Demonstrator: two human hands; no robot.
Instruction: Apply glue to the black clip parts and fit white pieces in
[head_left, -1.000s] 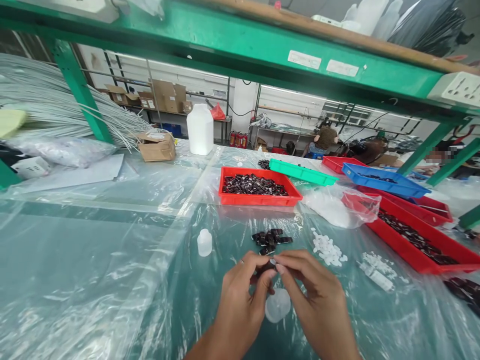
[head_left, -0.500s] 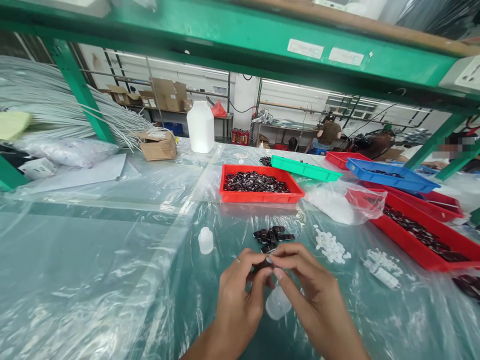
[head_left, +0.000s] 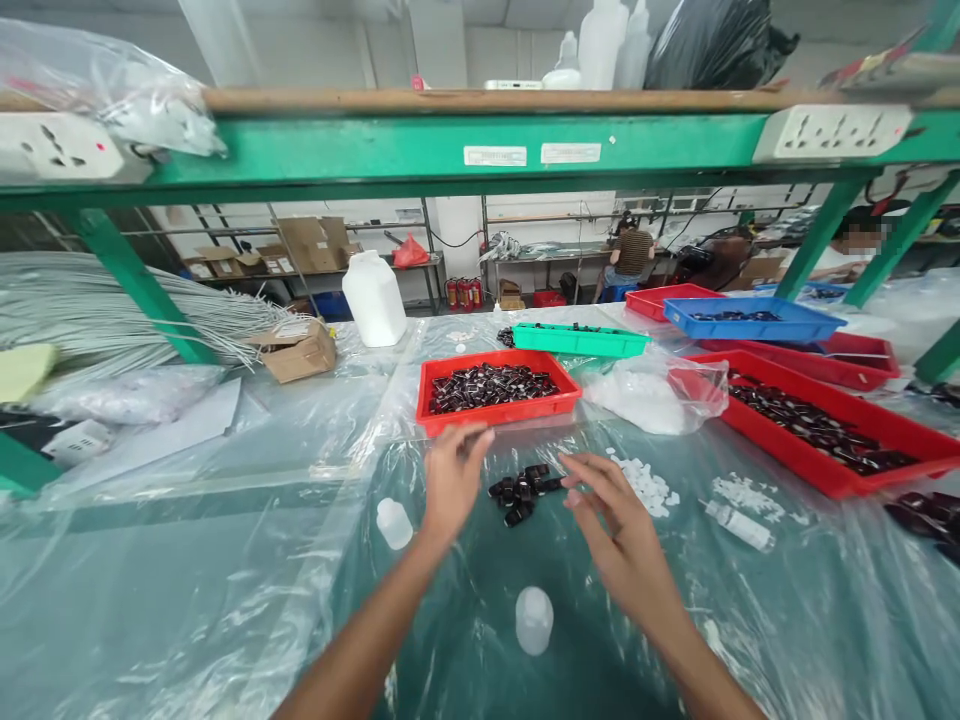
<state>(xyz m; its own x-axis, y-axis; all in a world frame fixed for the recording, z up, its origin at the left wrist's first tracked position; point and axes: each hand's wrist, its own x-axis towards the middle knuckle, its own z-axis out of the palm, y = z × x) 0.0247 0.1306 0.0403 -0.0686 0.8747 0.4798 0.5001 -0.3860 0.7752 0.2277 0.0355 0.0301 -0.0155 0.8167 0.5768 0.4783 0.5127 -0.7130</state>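
My left hand point(head_left: 454, 480) reaches to the front edge of a red tray point(head_left: 499, 412) holding many small dark glossy pieces. Its thumb and fingers are apart, and no piece shows between them. To the right, my right hand point(head_left: 611, 510) hovers with loosely spread fingers and nothing in them. A small heap of dark glossy pieces point(head_left: 521, 490) lies on the plastic sheet between the hands. Beside my right fingertips is a pile of small white pieces point(head_left: 649, 487). One small translucent bottle point(head_left: 534, 620) stands in front of me; another white bottle point(head_left: 394, 523) is left of my left hand.
A green tray point(head_left: 577, 340), a clear bag of white material point(head_left: 637, 395) and a long red tray point(head_left: 832, 425) sit farther back and right. A small clear container point(head_left: 739, 525) lies at right. A white jug point(head_left: 373, 300) stands behind. A green shelf beam point(head_left: 375, 150) crosses above.
My hands have moved apart from pinching a small dark piece together. The left went forward to the red tray, and the dark piece is no longer visible in it. The view has tilted up.
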